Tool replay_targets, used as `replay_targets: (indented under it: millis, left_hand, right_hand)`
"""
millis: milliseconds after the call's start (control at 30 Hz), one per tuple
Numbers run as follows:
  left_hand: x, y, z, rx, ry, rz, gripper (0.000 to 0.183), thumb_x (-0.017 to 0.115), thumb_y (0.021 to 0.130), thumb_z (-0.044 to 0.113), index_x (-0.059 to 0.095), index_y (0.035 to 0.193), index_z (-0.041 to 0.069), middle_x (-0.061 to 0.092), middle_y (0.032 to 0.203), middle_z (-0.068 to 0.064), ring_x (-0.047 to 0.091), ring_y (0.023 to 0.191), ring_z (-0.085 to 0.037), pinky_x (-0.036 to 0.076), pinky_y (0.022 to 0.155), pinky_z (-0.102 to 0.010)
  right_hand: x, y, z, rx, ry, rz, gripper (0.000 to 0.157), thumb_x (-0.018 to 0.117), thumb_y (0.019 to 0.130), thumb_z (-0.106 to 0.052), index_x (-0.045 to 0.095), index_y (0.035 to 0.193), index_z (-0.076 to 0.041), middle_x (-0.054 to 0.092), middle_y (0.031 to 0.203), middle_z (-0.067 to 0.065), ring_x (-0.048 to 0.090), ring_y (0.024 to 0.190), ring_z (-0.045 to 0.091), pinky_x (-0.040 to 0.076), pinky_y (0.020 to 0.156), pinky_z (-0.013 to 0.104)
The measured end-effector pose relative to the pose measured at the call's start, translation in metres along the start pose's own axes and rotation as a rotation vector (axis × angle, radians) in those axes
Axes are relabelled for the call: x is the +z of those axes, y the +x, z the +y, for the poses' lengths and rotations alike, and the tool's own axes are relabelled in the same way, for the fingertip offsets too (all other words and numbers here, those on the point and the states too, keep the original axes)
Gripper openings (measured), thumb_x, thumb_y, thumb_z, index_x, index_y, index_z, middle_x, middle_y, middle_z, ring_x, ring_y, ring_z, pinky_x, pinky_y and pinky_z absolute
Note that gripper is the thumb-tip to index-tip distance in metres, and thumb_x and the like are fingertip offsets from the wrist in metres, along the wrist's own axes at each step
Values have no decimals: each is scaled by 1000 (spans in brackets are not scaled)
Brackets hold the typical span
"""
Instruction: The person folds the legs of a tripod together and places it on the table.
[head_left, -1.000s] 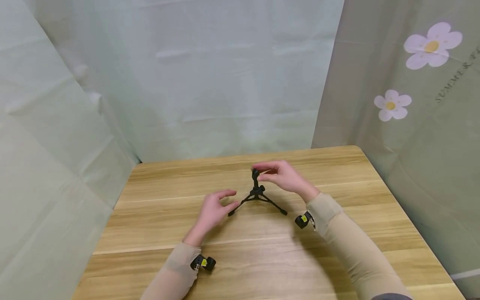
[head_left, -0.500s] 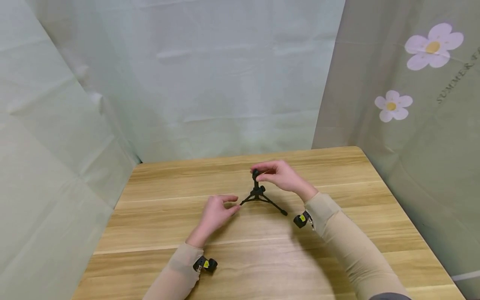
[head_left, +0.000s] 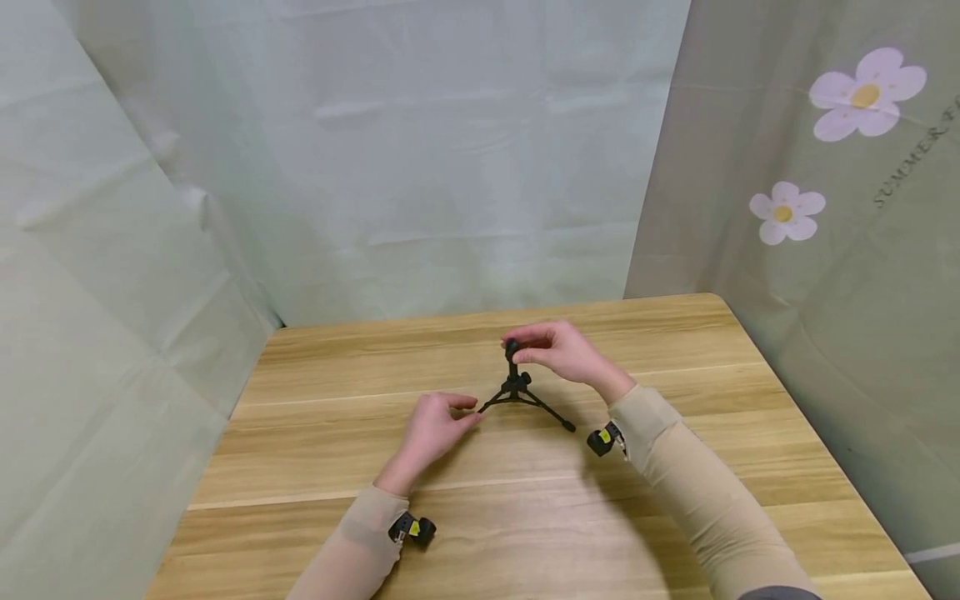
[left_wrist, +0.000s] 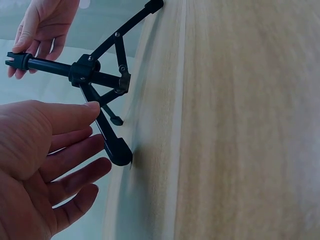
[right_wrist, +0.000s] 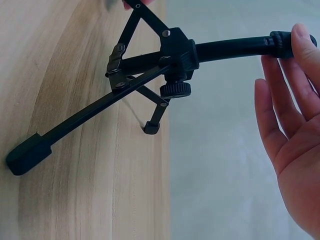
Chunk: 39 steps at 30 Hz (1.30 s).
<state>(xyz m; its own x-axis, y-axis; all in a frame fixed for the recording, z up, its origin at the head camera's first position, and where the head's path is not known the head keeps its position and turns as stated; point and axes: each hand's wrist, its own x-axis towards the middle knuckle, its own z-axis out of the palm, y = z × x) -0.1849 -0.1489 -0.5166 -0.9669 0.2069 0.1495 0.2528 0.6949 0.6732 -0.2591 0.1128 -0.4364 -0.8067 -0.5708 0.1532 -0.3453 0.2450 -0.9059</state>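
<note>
A small black tripod (head_left: 514, 385) stands upright on the wooden table, its legs spread and its short column topped by a slotted head (left_wrist: 19, 60). My right hand (head_left: 567, 354) pinches that head between thumb and fingers. Lower down, my left hand (head_left: 432, 429) holds one leg (left_wrist: 107, 127), the thumb on the near side and the fingers around the far side. A ridged knob (right_wrist: 175, 90) sticks out from the central joint. The foot of another leg (right_wrist: 75, 122) lies on the tabletop, apart from both hands.
The wood-grain table (head_left: 300, 467) has its far edge just behind the tripod. Pale curtains (head_left: 450, 167) hang behind and on both sides, with printed flowers (head_left: 783, 212) at the right. Small black cameras (head_left: 601, 440) sit on both wrists.
My left hand has moved slightly to the right and taken hold of the tripod's left leg, covering its foot in the head view. The right hand stays at the top.
</note>
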Motion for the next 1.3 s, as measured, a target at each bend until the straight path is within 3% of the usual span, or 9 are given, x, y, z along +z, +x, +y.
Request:
replay_targets:
  millis: [133, 467, 667, 933, 1300]
  left_hand:
    - [0, 0, 0, -2, -14, -1, 24, 82, 84, 25, 79, 103, 10, 76, 98, 2, 71, 93, -16, 56, 83, -38]
    - [2, 1, -2, 13, -32, -18, 16, 82, 84, 20, 80, 98, 12, 76, 91, 2, 65, 75, -6, 54, 68, -28]
    - [3, 0, -4, 31, -35, -12, 8, 82, 84, 17, 80, 91, 13, 74, 84, 7, 63, 72, -4, 53, 65, -26]
    - [8, -2, -6, 81, -16, 4, 7, 80, 85, 12, 78, 87, 6, 72, 79, 7, 62, 70, -4, 52, 64, -24]
    - [8, -1, -2, 94, 6, 16, 5, 79, 86, 12, 78, 85, 7, 72, 79, 6, 62, 71, -4, 52, 66, -24]
  right_hand:
    - [0, 0, 0, 2, 0, 0, 36, 75, 90, -19, 70, 125, -18, 71, 118, 2, 68, 103, 15, 55, 88, 33]
    - [0, 0, 0, -4, -56, -10, 32, 74, 91, -26, 71, 123, -23, 71, 115, -6, 68, 103, 14, 55, 88, 32]
    - [0, 1, 0, 0, -48, -18, 35, 74, 91, -23, 70, 125, -15, 72, 114, -4, 69, 104, 21, 55, 86, 32]
    - [2, 2, 1, -26, -95, -7, 33, 74, 91, -21, 70, 121, -9, 73, 106, -4, 69, 95, 14, 56, 83, 32]
    - [4, 2, 5, -47, -107, 42, 27, 75, 90, -21, 72, 116, -14, 74, 100, -4, 70, 88, 15, 57, 77, 34]
